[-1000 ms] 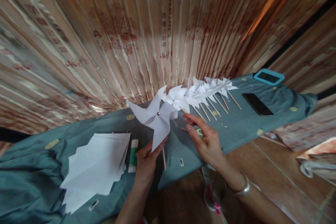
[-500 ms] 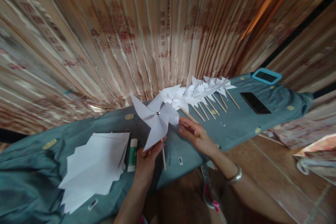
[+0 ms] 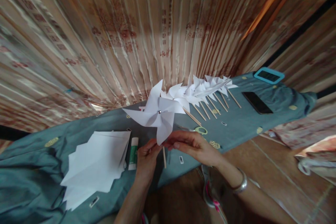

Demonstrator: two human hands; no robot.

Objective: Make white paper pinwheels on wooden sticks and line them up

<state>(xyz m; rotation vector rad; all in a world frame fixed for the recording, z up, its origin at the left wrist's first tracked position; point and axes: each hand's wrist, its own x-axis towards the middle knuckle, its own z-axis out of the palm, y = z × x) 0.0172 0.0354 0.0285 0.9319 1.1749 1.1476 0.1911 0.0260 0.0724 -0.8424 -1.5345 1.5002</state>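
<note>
A white paper pinwheel [image 3: 152,115] with a shiny pin at its centre stands upright on a thin wooden stick [image 3: 164,157]. My left hand [image 3: 147,157] is closed around that stick just beneath the blades. My right hand [image 3: 195,146] is at the lowest blade's tip, its fingers stretched toward it; the blade partly hides the fingertips. Behind it lie scissors with a pale green handle [image 3: 201,130]. Several finished pinwheels [image 3: 202,89] overlap in a row along the back of the table, sticks pointing toward me.
Left of my hands, a glue stick [image 3: 133,154] lies beside a fanned stack of white paper [image 3: 97,168]. A black phone [image 3: 257,103] and a blue-framed device [image 3: 269,75] are at the right on the teal cloth [image 3: 236,126]. A patterned curtain [image 3: 147,42] hangs directly behind.
The pinwheel's blades have turned on the pin. My right hand has moved down and left, from the right-hand blade to the lowest one, uncovering the scissors handle. My left hand keeps its hold.
</note>
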